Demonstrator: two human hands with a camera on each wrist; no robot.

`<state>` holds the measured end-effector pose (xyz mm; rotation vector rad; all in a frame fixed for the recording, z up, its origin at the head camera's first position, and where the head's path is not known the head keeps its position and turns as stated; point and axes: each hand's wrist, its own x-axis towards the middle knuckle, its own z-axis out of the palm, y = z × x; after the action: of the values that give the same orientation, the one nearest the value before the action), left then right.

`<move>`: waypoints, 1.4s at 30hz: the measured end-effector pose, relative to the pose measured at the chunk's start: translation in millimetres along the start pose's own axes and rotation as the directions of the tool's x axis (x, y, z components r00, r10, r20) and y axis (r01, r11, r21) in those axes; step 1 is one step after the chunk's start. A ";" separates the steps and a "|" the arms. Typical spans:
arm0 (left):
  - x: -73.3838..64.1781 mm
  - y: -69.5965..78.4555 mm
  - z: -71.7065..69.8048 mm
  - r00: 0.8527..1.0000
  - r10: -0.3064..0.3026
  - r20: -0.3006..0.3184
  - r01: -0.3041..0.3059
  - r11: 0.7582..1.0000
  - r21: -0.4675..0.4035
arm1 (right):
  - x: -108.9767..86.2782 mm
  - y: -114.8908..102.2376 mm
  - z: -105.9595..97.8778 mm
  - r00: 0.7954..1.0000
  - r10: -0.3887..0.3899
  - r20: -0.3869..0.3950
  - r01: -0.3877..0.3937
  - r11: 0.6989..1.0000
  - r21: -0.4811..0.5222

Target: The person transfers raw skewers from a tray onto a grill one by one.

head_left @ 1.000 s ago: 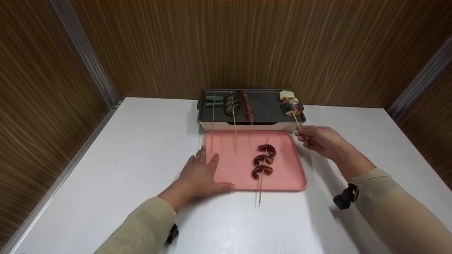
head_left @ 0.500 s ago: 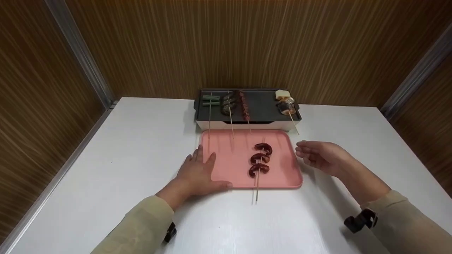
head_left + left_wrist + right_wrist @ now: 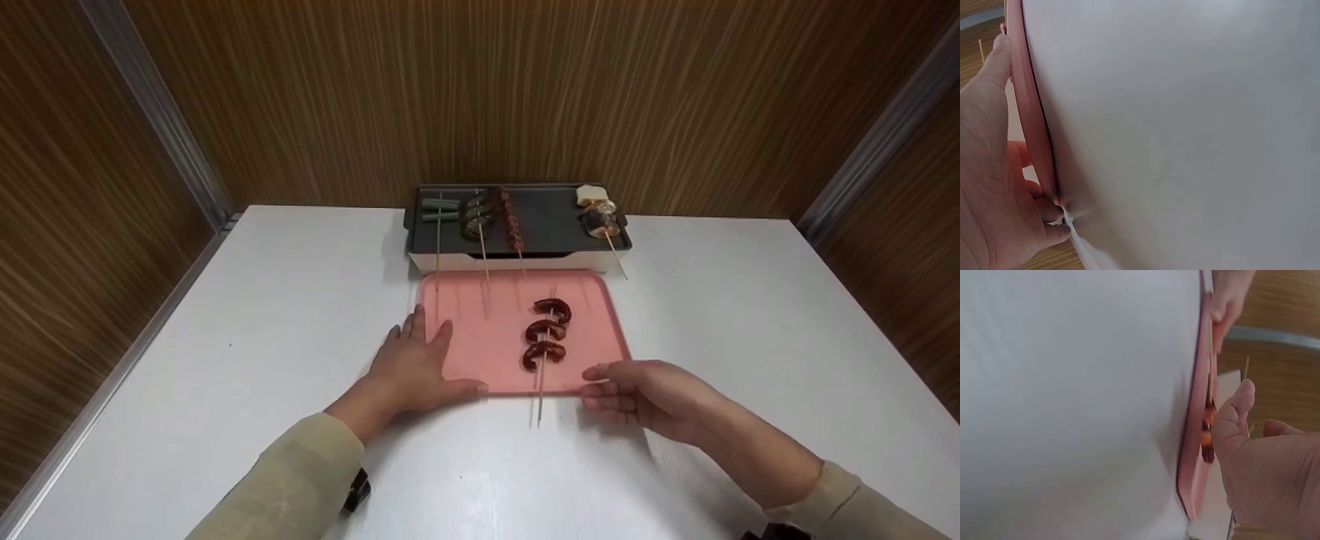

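My left hand (image 3: 409, 373) rests at the near left corner of a pink tray (image 3: 480, 352), fingers spread along its left edge and thumb along the front rim. In the left wrist view its fingertips reach the tray's wall (image 3: 1033, 121). On the tray lies a skewer of curled dark-red pieces (image 3: 544, 352), its stick sticking out past the front rim. My right hand (image 3: 664, 397) is at the near right corner, loosely bent fingers overlapping the rim and nothing held in them. The right wrist view has its thumb beside the skewer.
Behind the tray stands a black griddle (image 3: 551, 221) on a pale base. It bears green pieces on a stick (image 3: 440, 217), a dark green skewer (image 3: 477, 223), a thin red skewer (image 3: 512, 221) and, at right, a skewer with browned chunks (image 3: 600, 220). Wood-grain panels (image 3: 337, 97) enclose the white table.
My right hand has let go of the stick of the browned skewer on the griddle's right and moved down toward the tray's near right corner. The left hand stays at the tray.
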<state>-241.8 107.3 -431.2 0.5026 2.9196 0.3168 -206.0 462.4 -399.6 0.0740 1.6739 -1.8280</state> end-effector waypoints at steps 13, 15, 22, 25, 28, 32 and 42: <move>0.4 -1.0 0.5 1.000 0.012 -0.004 -0.012 1.000 -0.002 | 6.5 16.4 38.4 1.000 0.024 0.016 -0.024 0.999 0.030; 0.3 -1.3 0.8 1.000 0.020 -0.009 -0.020 1.000 -0.002 | 8.9 16.1 41.7 0.999 0.024 0.020 -0.025 0.999 0.032; 0.5 -1.9 1.5 0.999 0.029 -0.017 -0.029 1.000 0.000 | 16.5 15.4 50.7 0.999 0.046 0.013 -0.047 0.997 0.053; 0.5 -2.2 1.3 1.000 0.025 -0.015 -0.025 1.000 0.003 | 19.3 15.1 54.5 0.998 0.064 0.002 -0.064 0.995 0.075; 0.4 -2.3 0.8 1.000 0.022 -0.015 -0.022 1.000 -0.001 | 21.4 15.6 57.1 0.997 0.076 0.008 -0.077 0.993 0.094; 0.2 -1.7 -0.1 1.000 0.021 -0.014 -0.021 1.000 -0.004 | 22.0 17.0 57.2 0.996 0.072 0.047 -0.077 0.991 0.111; -0.4 -1.4 0.2 1.000 0.015 -0.010 -0.015 1.000 -0.009 | 19.8 21.1 53.7 0.998 0.052 0.047 -0.057 0.991 0.121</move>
<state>-241.8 105.9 -431.7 0.5236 2.9233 0.3358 -191.0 405.9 -417.2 0.1301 1.5150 -1.8761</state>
